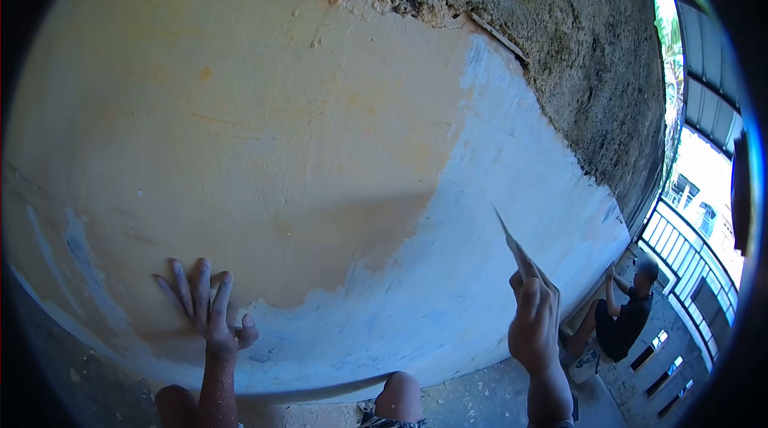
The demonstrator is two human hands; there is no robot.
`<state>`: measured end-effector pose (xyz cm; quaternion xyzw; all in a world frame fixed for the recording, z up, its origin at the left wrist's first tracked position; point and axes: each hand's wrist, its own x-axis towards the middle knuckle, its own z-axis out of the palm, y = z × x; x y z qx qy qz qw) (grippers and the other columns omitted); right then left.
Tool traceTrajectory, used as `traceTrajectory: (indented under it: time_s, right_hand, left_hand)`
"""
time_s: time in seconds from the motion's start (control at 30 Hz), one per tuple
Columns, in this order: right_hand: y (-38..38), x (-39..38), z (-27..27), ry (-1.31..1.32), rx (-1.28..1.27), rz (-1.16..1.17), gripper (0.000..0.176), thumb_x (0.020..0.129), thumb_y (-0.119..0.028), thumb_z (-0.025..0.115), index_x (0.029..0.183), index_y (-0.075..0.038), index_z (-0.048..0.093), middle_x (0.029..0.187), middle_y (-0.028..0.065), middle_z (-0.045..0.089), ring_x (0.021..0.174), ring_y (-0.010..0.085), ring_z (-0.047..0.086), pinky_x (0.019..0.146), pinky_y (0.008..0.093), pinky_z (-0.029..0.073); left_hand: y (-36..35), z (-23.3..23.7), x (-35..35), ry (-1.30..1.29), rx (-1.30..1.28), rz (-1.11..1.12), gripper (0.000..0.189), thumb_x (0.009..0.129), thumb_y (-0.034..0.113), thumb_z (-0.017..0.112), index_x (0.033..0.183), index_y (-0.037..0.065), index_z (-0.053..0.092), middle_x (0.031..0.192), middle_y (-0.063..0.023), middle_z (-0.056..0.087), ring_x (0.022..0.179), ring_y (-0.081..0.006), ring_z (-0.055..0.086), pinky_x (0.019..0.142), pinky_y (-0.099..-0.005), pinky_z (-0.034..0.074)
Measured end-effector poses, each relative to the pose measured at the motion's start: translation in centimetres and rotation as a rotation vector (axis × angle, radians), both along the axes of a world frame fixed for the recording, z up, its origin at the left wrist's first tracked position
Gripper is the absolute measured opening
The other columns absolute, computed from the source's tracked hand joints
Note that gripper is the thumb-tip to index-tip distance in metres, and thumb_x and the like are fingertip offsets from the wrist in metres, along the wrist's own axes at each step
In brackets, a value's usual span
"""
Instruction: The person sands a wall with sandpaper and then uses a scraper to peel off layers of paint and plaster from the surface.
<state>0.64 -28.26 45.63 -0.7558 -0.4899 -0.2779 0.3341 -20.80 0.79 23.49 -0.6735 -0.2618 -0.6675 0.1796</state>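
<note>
My left hand [210, 310] lies with fingers spread against the yellowish painted part of the wall [240, 124], near its lower left. Dust or pale smears mark the hand and wrist. My right hand [534, 320] is closed round a putty knife [516, 248], seen nearly edge-on, its thin blade pointing up and left. Behind the blade spreads a white coating [480, 212], covering the lower and right side of the wall. A ragged border divides it from the yellowish paint.
Rough bare masonry [592, 52] runs along the wall's top and right, with a thin strip [498, 36] jutting at the border. A co-worker [624, 312] sits low by the wall at right. Beyond stands a metal railing [680, 248]. My knee [398, 398] shows at the bottom.
</note>
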Motion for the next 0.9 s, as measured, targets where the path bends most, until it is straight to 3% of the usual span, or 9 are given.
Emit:
traceTrajectory:
  time_s: [0.03,0.07,0.13,0.17,0.23,0.33,0.47,0.53,0.9]
  right_hand:
    - [0.4,1.1,-0.1,-0.291,-0.035,-0.024,0.053,0.101,-0.033,0.046,0.136,0.006,0.047,0.09,0.0236,0.064,0.077,0.0333,0.063,0.074,0.0419,0.049]
    - [0.9,0.5,0.1,-0.353,-0.062,-0.06,0.053,0.095,-0.029,0.059,0.132,0.007,0.048,0.091,0.0227,0.065,0.075,0.0358,0.065,0.07,0.0421,0.05]
    - [1.9,0.0,-0.2,-0.048,-0.046,0.039,0.043,0.092,-0.026,0.065,0.12,0.005,0.054,0.083,0.0213,0.064,0.067,0.0356,0.064,0.062,0.0403,0.049]
    - [2.1,0.1,-0.6,-0.041,-0.044,0.04,0.043,0.092,-0.026,0.065,0.12,0.005,0.054,0.083,0.0213,0.064,0.067,0.0356,0.064,0.062,0.0403,0.049]
    - [2.7,0.5,-1.3,0.142,-0.1,0.089,0.033,0.093,-0.028,0.064,0.107,0.001,0.056,0.066,0.0186,0.061,0.058,0.0355,0.062,0.054,0.0391,0.048]
    - [3.2,0.6,-1.4,-0.011,-0.189,0.016,0.025,0.095,-0.027,0.062,0.096,-0.002,0.058,0.052,0.0158,0.055,0.049,0.0362,0.06,0.048,0.0407,0.046]
    - [3.8,0.1,-0.4,-0.173,-0.169,-0.14,0.027,0.095,-0.029,0.061,0.087,-0.004,0.058,0.05,0.0151,0.055,0.048,0.0369,0.06,0.047,0.0418,0.046]
    - [4.2,-0.2,-1.0,-0.203,-0.18,-0.179,0.03,0.096,-0.031,0.06,0.081,-0.005,0.057,0.052,0.016,0.056,0.049,0.0364,0.061,0.046,0.0424,0.045]
    - [5.5,-2.4,-1.3,-0.026,-0.175,-0.179,0.034,0.098,-0.031,0.056,0.078,-0.003,0.057,0.055,0.02,0.058,0.055,0.0406,0.061,0.05,0.0476,0.046]
  left_hand:
    - [-0.1,0.0,0.0,0.005,-0.006,0.003,0.057,0.097,0.047,0.036,0.13,0.004,0.051,0.143,-0.0241,0.045,0.138,-0.0545,0.026,0.11,-0.0736,0.005]
    - [-0.1,0.1,0.0,0.008,-0.008,0.006,0.057,0.097,0.047,0.036,0.13,0.004,0.051,0.143,-0.0241,0.045,0.138,-0.0545,0.026,0.11,-0.0736,0.005]
    - [-0.1,0.1,0.0,0.008,0.007,-0.004,0.057,0.097,0.047,0.036,0.131,0.004,0.051,0.143,-0.0243,0.044,0.138,-0.0542,0.026,0.11,-0.0733,0.005]
    - [-0.1,0.0,0.1,0.015,0.009,-0.003,0.057,0.097,0.047,0.036,0.131,0.004,0.051,0.143,-0.0243,0.044,0.138,-0.0542,0.026,0.11,-0.0733,0.005]
    - [-0.1,-0.2,0.1,0.02,0.0,0.009,0.058,0.097,0.048,0.036,0.131,0.003,0.05,0.144,-0.0242,0.043,0.138,-0.054,0.026,0.11,-0.0733,0.005]
    - [-0.1,-0.2,-0.1,0.038,-0.01,0.022,0.059,0.097,0.048,0.036,0.132,0.003,0.05,0.145,-0.0244,0.042,0.138,-0.0539,0.026,0.11,-0.0733,0.006]
    - [-0.1,-0.2,0.1,0.028,-0.004,0.017,0.059,0.097,0.048,0.036,0.132,0.003,0.05,0.145,-0.0241,0.042,0.139,-0.054,0.026,0.11,-0.0734,0.006]
    - [0.1,-0.2,0.3,-0.024,0.007,0.006,0.054,0.094,0.046,0.038,0.132,0.01,0.052,0.144,-0.0202,0.045,0.139,-0.0519,0.027,0.109,-0.0761,0.006]
    - [0.3,-0.2,-0.2,0.016,0.016,0.016,0.058,0.096,0.046,0.036,0.131,0.002,0.051,0.144,-0.0249,0.043,0.138,-0.055,0.025,0.11,-0.0734,0.006]
